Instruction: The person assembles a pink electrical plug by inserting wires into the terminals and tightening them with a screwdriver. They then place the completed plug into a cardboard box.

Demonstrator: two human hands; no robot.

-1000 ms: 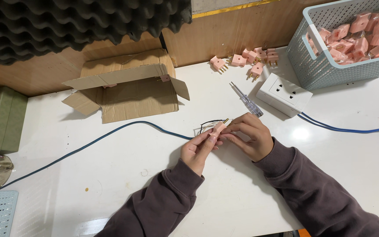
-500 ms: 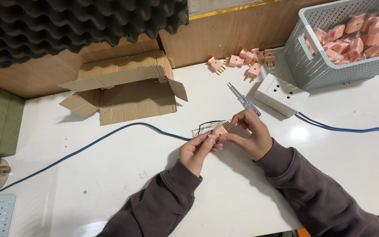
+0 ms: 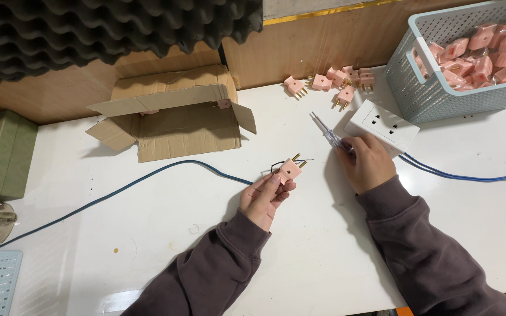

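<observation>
The pink plug (image 3: pixel 290 170), brass pins pointing away from the person, is pinched between the fingers of the left hand (image 3: pixel 263 199) above the white worktop (image 3: pixel 147 234), with dark wire ends and a blue cable (image 3: pixel 165 172) meeting it on its left. To the right of the plug, the right hand (image 3: pixel 367 161) has its fingers wrapped around a screwdriver (image 3: pixel 327 131). Judged step: tool pick-up for terminal fastening. The next move calls for bringing the tip squarely to the plug screw. Beyond the plug lie loose pink plugs (image 3: pixel 329 82), a white socket block (image 3: pixel 382 123) and a cardboard box (image 3: pixel 171 114).
</observation>
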